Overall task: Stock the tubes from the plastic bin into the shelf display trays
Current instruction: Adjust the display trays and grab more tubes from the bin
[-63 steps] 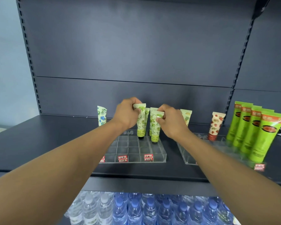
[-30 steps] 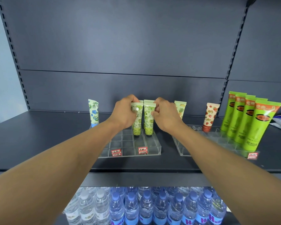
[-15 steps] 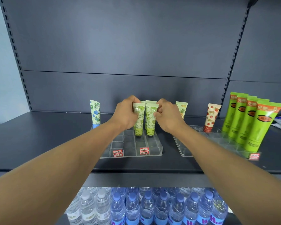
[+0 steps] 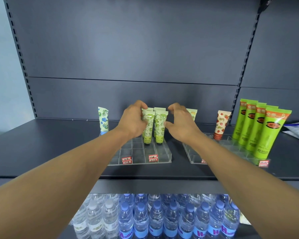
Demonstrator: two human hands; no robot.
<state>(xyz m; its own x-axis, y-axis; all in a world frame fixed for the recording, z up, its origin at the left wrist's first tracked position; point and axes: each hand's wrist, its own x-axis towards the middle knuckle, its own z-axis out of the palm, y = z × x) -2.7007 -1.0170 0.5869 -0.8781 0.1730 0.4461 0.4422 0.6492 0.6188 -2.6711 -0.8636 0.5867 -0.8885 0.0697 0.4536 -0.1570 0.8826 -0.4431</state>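
**Four green-leaf tubes upright in the clear tray, both hands at their sides**

Four small tubes printed with green leaves stand cap-down in the middle of a clear acrylic grid tray (image 4: 162,156) on a dark grey shelf (image 4: 41,145), two in front and two close behind. The front left leaf-print tube (image 4: 148,125) and the front right leaf-print tube (image 4: 160,126) are upright and side by side, almost touching.

The left hand (image 4: 132,120) is curled against the left side of the front left tube, fingers wrapped onto its upper part. The right hand (image 4: 181,124) sits just right of the front right tube with fingers and thumb spread in a loose claw; the thumb tip is at the tube's side, but the fingers grasp nothing.

At the tray's far left stands a blue-flowered tube (image 4: 103,120). A yellow-fruit tube (image 4: 192,113) shows behind the right hand. A second clear tray (image 4: 195,157) to the right carries a strawberry-print tube (image 4: 221,125) and a row of tall bright green tubes (image 4: 259,125). Red price labels (image 4: 153,158) mark the tray fronts. Water bottles with blue caps (image 4: 155,219) fill the level below.
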